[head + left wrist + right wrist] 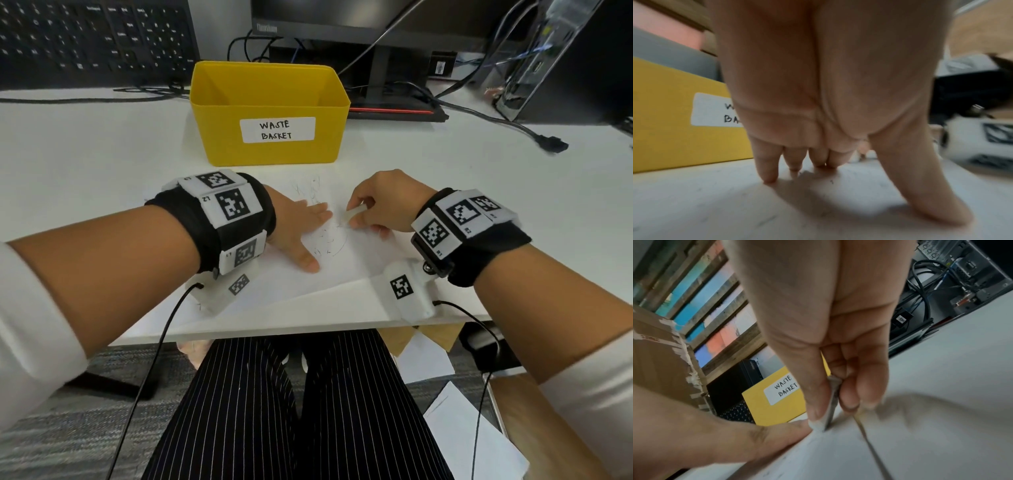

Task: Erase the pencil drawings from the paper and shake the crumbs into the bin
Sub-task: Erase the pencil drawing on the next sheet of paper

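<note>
A white sheet of paper (329, 274) with faint pencil scribbles lies on the desk in front of me. My left hand (301, 226) presses flat on it with straight, spread fingers (766, 168). My right hand (373, 205) pinches a small white eraser (352, 214) between thumb and fingers, its lower end touching the paper just right of the left fingertips. In the right wrist view the eraser (831, 404) stands almost upright on the paper (920, 443). The yellow bin (274, 113) labelled WASTE BASKET stands just behind the paper.
A keyboard (92, 37) leans at the back left. A monitor stand (383, 75) and loose cables (496, 120) lie behind and right of the bin, with a computer case (541, 58) at the far right. The desk's front edge (308, 329) runs near my lap.
</note>
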Demonstrator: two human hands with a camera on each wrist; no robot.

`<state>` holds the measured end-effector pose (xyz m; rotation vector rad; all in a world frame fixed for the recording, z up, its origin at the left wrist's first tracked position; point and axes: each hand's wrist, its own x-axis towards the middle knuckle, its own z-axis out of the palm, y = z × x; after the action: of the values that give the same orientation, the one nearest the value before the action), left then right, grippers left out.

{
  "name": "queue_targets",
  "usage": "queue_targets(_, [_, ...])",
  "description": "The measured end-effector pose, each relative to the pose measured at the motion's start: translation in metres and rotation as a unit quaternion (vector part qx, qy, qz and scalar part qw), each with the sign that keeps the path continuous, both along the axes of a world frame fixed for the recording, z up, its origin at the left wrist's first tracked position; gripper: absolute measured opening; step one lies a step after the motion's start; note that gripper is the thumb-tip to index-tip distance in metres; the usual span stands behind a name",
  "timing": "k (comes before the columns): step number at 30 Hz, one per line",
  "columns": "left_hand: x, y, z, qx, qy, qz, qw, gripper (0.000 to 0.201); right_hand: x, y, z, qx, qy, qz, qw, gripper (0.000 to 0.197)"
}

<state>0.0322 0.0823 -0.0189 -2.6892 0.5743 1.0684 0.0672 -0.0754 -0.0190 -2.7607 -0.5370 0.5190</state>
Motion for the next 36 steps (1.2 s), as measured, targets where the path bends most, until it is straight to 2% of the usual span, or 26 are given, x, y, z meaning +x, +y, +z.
queue_targets(5, [-0.003,-0.001,-0.007,0.003,-0.024,-0.008,1.0,0.101,0.002,0.012,0.005,-0.019,-0.047,0.002,0.999,0.02])
queue_targets(10, [0.002,-0.001,-0.011,0.003,-0.02,-0.012,1.0,0.106,-0.01,0.017,0.004,-0.045,-0.053,0.084,0.994,0.023])
queue_targets(15, [0.001,-0.002,-0.01,0.013,-0.023,-0.01,1.0,0.105,0.003,0.014,0.007,-0.05,-0.072,0.05,0.995,0.023])
queue_targets(18, [0.004,-0.001,-0.011,0.001,-0.019,-0.01,1.0,0.107,-0.003,0.018,0.002,-0.069,-0.08,0.086,0.991,0.024])
queue_targets(20, [0.005,0.0,-0.012,-0.005,-0.015,-0.011,1.0,0.107,-0.01,0.019,0.002,-0.077,-0.059,0.119,0.988,0.022])
queue_targets(23, [0.003,0.0,-0.01,0.001,-0.018,-0.014,1.0,0.105,-0.006,0.018,0.011,-0.079,-0.022,0.095,0.992,0.02])
queue_targets(26, [0.002,-0.001,-0.01,0.006,-0.024,-0.015,1.0,0.105,0.003,0.019,0.015,-0.093,-0.047,0.072,0.992,0.021])
queue_targets(29, [0.002,-0.003,-0.009,0.013,-0.023,-0.016,1.0,0.104,-0.005,0.024,0.008,-0.123,-0.085,0.113,0.982,0.01])
queue_targets(32, [0.002,-0.003,-0.008,0.008,-0.02,-0.014,1.0,0.102,-0.016,0.024,0.003,-0.118,-0.057,0.146,0.981,0.018])
queue_targets(36, [0.003,-0.001,-0.01,0.005,-0.028,-0.015,0.999,0.105,-0.006,0.016,0.013,-0.075,0.007,0.063,0.995,0.022])
